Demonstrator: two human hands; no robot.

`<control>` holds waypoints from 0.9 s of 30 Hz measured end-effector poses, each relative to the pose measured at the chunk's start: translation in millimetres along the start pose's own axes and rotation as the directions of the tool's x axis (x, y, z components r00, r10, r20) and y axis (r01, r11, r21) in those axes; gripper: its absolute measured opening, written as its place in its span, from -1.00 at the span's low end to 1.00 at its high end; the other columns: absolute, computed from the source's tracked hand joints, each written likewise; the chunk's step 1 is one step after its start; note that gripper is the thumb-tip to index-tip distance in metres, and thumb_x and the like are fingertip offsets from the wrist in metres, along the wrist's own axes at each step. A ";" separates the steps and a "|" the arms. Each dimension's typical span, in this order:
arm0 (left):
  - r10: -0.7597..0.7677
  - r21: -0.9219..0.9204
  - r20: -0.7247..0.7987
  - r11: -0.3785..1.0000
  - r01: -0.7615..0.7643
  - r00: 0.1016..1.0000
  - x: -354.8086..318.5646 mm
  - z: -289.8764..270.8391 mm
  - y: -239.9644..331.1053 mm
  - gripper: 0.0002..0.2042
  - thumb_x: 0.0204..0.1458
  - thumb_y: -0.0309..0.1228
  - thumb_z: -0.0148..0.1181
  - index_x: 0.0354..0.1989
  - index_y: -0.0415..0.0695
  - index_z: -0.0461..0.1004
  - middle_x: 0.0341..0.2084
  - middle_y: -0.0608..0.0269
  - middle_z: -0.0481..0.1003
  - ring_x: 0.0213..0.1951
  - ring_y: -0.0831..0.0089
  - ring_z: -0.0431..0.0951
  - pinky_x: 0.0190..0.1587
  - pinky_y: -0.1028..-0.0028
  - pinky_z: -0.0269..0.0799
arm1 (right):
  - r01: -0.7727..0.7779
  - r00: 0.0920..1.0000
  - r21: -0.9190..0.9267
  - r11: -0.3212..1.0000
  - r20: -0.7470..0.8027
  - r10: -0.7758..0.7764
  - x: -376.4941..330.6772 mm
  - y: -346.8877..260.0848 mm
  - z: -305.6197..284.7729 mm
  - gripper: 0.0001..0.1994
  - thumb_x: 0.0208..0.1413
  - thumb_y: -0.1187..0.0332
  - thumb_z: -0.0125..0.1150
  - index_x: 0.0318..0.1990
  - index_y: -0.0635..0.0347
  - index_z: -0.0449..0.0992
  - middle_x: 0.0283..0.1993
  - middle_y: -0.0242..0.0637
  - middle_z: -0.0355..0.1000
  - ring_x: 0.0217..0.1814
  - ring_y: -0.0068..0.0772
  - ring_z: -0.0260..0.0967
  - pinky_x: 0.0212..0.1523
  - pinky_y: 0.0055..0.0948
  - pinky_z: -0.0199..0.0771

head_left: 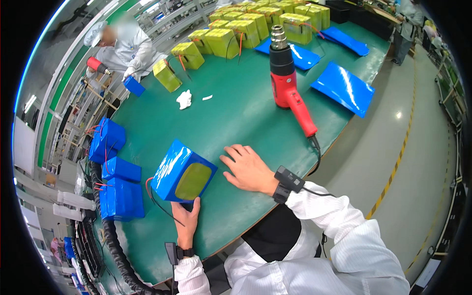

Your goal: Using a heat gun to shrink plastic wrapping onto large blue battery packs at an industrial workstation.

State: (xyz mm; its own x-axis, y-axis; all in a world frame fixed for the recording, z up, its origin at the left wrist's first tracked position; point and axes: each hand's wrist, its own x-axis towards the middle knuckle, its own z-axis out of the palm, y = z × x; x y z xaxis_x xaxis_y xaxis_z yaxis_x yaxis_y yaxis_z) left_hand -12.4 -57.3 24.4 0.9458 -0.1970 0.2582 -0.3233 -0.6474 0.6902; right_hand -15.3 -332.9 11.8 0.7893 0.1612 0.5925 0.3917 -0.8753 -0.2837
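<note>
A battery pack (169, 169) in shiny blue wrap tilts above the green table, its end showing a yellow-green panel inside a blue border. My left hand (187, 222) grips its near lower edge, with the thumb in sight and the other fingers partly hidden beneath. Red and black wires hang from the pack's left side. To the right of it my right hand (250, 169) is empty, fingers spread low over the table. Beyond that hand a red and black heat gun (290, 88) stands with its metal nozzle up and its cord running toward the table's right edge.
Several blue-wrapped packs (122, 199) line the left edge beside a black corrugated hose (118, 255). Yellow-green packs (221, 43) crowd the far side. Blue wrap sleeves (344, 88) lie at far right. White scrap (184, 99) lies mid-table. A co-worker (132, 46) holds another heat gun and blue pack.
</note>
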 end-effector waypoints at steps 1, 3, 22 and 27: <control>0.019 -0.021 0.000 1.000 -0.019 1.000 -1.7 3.3 1.2 -0.41 0.08 -0.32 0.36 0.18 -0.44 0.29 0.11 -0.29 0.39 0.13 -0.05 0.43 0.21 0.20 0.29 | -0.001 1.000 -0.028 1.000 -0.006 0.001 -0.2 0.9 -0.9 -0.58 0.05 0.17 0.29 0.00 0.21 0.47 0.11 -0.10 0.36 0.18 -0.14 0.25 0.14 -0.21 0.29; 0.054 0.361 -0.071 0.932 -0.025 0.996 -12.4 9.2 -2.9 -0.34 0.15 -0.26 0.28 0.23 -0.56 0.19 0.18 -0.47 0.28 0.25 -0.25 0.27 0.33 0.10 0.15 | -0.008 0.999 -0.001 1.000 -0.047 0.008 0.0 -1.2 -0.7 -0.64 0.03 0.17 0.29 -0.09 0.18 0.49 0.03 -0.15 0.39 0.12 -0.16 0.27 0.10 -0.21 0.29; 0.463 -0.356 0.077 0.840 -0.409 0.883 -51.2 101.5 144.5 -0.81 0.13 -0.54 0.23 -0.09 -0.26 0.48 -0.15 0.03 0.35 -0.28 0.21 0.49 -0.27 0.30 0.45 | -0.232 0.966 0.187 0.955 -0.072 0.249 7.9 5.7 18.0 -0.80 0.15 0.26 0.23 -0.21 0.20 0.59 -0.02 -0.33 0.56 0.08 -0.24 0.42 0.07 -0.26 0.40; 0.635 -0.173 0.085 0.768 -0.617 0.768 -36.4 97.6 138.6 -0.77 0.13 -0.57 0.20 -0.04 -0.27 0.46 -0.15 -0.06 0.36 -0.20 -0.04 0.50 -0.21 0.20 0.46 | -0.472 0.839 0.365 0.803 -0.094 0.536 18.9 5.9 19.1 -0.75 0.17 0.18 0.19 -0.29 0.15 0.66 -0.24 -0.23 0.60 -0.10 -0.12 0.50 -0.05 -0.21 0.47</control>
State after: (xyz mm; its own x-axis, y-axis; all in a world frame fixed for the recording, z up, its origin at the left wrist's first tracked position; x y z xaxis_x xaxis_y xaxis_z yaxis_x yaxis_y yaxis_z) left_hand -88.6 -211.7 44.7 0.5231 -0.6251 0.5793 -0.8370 -0.2487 0.4875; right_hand 10.9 -326.3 6.9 0.8278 -0.3764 0.4161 0.1149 -0.6122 -0.7823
